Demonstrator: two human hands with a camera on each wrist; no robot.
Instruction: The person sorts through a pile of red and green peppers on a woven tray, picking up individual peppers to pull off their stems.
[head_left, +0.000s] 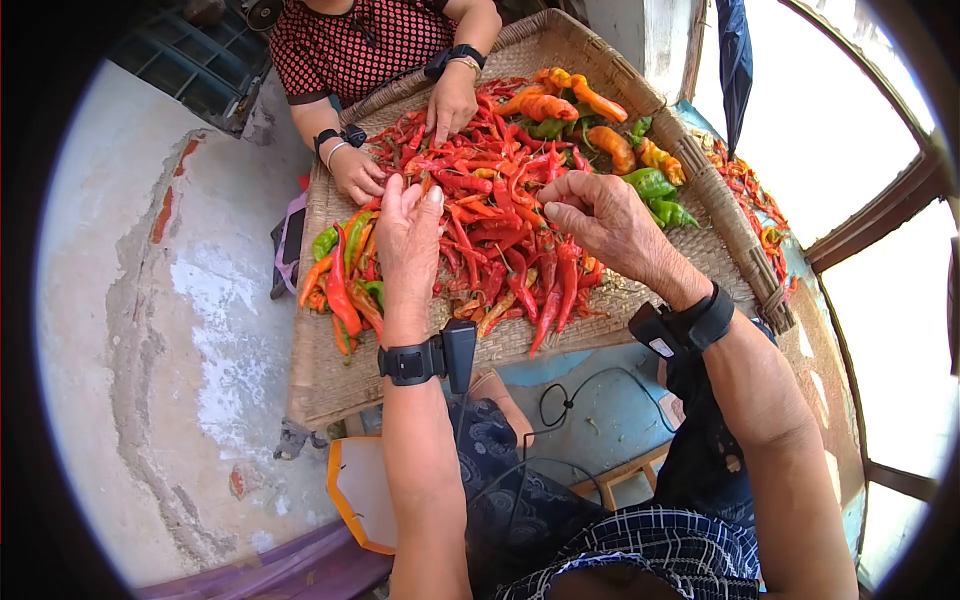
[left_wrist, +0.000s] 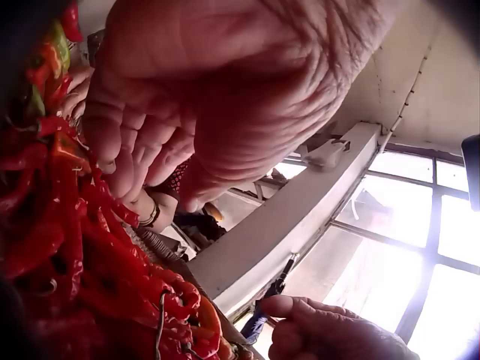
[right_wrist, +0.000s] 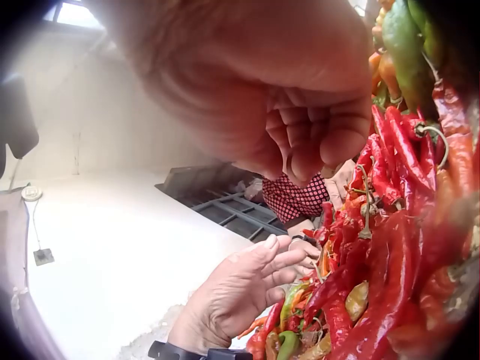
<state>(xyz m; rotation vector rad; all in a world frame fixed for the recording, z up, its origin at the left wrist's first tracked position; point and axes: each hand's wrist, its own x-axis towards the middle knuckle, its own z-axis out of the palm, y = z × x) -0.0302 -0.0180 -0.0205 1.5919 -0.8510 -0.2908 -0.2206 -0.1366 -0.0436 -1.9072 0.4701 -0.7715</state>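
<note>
A heap of red chili peppers [head_left: 490, 220] lies on a woven tray [head_left: 345, 375]. My left hand [head_left: 408, 245] is over the heap's left part, fingers extended and thumb apart; in the right wrist view this left hand [right_wrist: 236, 292] has nothing in its grasp. Over the right part of the heap is my right hand [head_left: 610, 225], its fingers loosely bent and thumb near the index finger. No pepper shows between the fingers of the right hand [right_wrist: 300, 112] in its own wrist view. Green and orange peppers [head_left: 335, 265] lie just left of my left hand.
Across the tray, another person's hands [head_left: 452, 105] touch the peppers. Large orange peppers [head_left: 610, 148] and green peppers [head_left: 650, 185] lie at the tray's right side. More red peppers [head_left: 750, 200] lie beyond the raised rim [head_left: 715, 190]. A black cable [head_left: 600, 375] hangs below.
</note>
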